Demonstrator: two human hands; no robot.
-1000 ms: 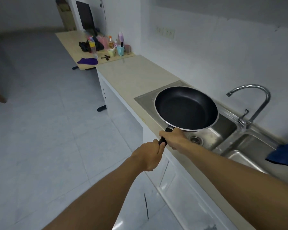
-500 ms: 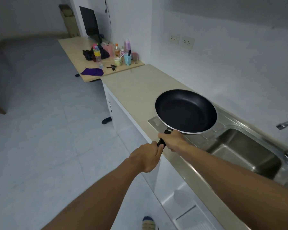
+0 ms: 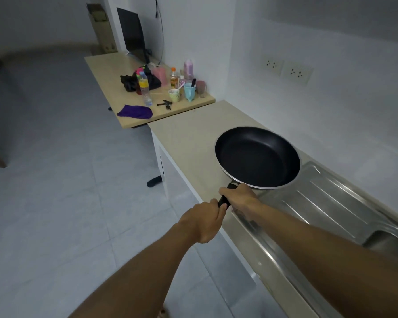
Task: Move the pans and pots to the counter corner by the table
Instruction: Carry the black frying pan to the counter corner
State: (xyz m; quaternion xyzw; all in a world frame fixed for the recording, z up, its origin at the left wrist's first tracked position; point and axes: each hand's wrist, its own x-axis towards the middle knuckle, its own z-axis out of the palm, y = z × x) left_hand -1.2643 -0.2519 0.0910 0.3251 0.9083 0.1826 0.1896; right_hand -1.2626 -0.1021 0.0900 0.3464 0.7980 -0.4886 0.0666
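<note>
- Beige stone kitchen bench [image 3: 189, 134] runs along the white wall ahead of me. Its bare far corner butts against a lower wooden bench [image 3: 106, 72].
- Steel drainboard [image 3: 331, 203] of a sink lies at my near right.
- Black non-stick frying pan [image 3: 257, 157] is held level in the air, over the seam where the drainboard meets the kitchen bench, well short of the far corner.
- My right hand [image 3: 239, 198] grasps the black handle [image 3: 223, 201] close to the pan, fingers [image 3: 228, 192] wrapped round it. My left hand [image 3: 202, 221] grips the handle's end just behind.
- Bottles and a teal cup [image 3: 190, 90] crowd the wooden bench's edge near that corner.
- Risk, as I judge it: overshooting the corner could knock these over, and a dipped wrist could clip the pan on the kitchen bench.
</note>
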